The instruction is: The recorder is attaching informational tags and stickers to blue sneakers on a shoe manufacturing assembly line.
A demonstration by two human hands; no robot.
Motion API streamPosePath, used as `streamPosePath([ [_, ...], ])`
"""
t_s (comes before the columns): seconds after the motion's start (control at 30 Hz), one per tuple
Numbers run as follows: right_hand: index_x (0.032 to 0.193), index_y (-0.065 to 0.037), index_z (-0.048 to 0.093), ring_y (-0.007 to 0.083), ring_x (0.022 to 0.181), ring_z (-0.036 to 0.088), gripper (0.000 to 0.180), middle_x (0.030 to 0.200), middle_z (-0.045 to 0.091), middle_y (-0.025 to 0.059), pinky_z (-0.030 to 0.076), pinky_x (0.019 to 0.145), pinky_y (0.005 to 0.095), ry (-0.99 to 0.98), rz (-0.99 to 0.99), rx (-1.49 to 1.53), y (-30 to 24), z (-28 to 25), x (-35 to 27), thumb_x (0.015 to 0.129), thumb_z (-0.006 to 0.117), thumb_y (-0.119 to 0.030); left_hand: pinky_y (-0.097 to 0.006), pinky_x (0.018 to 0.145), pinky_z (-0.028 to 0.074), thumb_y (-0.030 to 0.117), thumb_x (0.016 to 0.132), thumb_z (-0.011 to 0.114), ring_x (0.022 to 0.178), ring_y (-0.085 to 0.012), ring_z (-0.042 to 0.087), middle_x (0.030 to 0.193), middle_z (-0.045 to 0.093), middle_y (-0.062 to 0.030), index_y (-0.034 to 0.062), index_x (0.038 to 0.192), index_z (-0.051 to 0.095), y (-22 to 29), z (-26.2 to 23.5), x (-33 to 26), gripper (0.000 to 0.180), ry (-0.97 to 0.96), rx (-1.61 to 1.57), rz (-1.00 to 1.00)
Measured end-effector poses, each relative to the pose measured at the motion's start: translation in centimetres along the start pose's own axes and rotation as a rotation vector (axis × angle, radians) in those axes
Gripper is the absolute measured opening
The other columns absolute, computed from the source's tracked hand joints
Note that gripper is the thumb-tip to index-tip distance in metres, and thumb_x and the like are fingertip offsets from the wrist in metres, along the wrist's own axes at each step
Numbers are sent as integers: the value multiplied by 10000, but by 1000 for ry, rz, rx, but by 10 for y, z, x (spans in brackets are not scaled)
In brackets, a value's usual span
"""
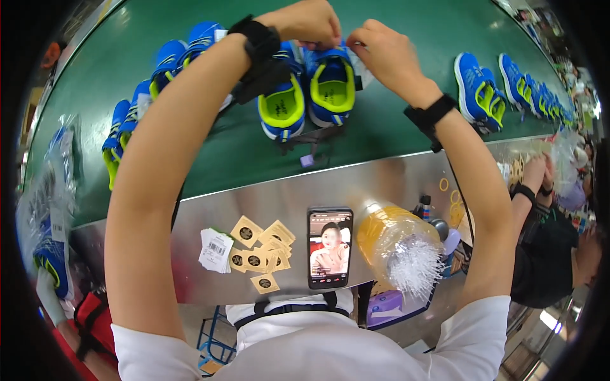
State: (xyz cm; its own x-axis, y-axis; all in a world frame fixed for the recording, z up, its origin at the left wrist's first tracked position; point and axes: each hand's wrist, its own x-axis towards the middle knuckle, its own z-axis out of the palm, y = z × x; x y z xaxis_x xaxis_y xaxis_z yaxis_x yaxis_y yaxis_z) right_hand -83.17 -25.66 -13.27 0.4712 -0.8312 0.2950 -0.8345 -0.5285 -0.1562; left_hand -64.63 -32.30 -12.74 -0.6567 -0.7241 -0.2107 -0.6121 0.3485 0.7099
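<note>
A pair of blue sneakers with lime-green lining stands before me on the green surface, toes pointing away: a left sneaker [280, 105] and a right sneaker [332, 92]. My left hand [310, 24] is closed over the front of the right sneaker, its fingertips curled down by the strap. What they grip is hidden. Just to the right, my right hand [389, 56] pinches thumb and forefinger together close to the same sneaker. Whatever lies in that pinch is too small to make out. Both wrists wear black bands.
More blue sneakers [121, 130] line the left, others [478, 92] the right. On the metal ledge lie white barcode labels [215, 249], brown square cards [246, 231], a phone [330, 247] and a plastic-wrapped yellow roll with white fasteners [416, 267]. Other people work at both sides.
</note>
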Motion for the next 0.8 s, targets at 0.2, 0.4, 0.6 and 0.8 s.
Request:
streamPosePath([
  [0.2, 859, -144, 695, 314, 800, 602, 114, 852, 609, 92, 484, 678, 417, -96, 43, 83, -7, 15, 14, 808, 602, -183, -240, 503, 447, 132, 747, 688, 538, -79, 551, 656, 639, -42, 17, 835, 709, -18, 14, -14, 146, 237, -137, 32],
  [0.4, 969, -98, 625, 282, 816, 580, 142, 846, 584, 109, 459, 697, 360, -184, 84, 227, -11, 13, 19, 834, 589, -119, -349, 616, 492, 84, 721, 615, 663, -267, 620, 728, 655, -161, -1, 797, 680, -13, 22, -22, 131, 361, 28, 130],
  [0.6, 1041, 23, 569, 220, 859, 608, 181, 932, 609, 107, 498, 753, 311, -235, 643, 1215, -2, -13, 33, 906, 522, -88, -414, 674, 522, 13, 728, 557, 774, -358, 638, 822, 634, -243, -90, 906, 615, -1, 12, -35, 213, 413, -67, -1],
  [0.8, 1164, 76, 525, 183, 991, 597, 307, 1083, 599, 164, 498, 826, 269, -218, 666, 1542, -18, -23, 34, 906, 543, -90, -259, 731, 550, 90, 847, 621, 796, -157, 638, 866, 635, -109, -75, 1018, 614, -17, 12, -61, 238, 286, -1298, 4],
])
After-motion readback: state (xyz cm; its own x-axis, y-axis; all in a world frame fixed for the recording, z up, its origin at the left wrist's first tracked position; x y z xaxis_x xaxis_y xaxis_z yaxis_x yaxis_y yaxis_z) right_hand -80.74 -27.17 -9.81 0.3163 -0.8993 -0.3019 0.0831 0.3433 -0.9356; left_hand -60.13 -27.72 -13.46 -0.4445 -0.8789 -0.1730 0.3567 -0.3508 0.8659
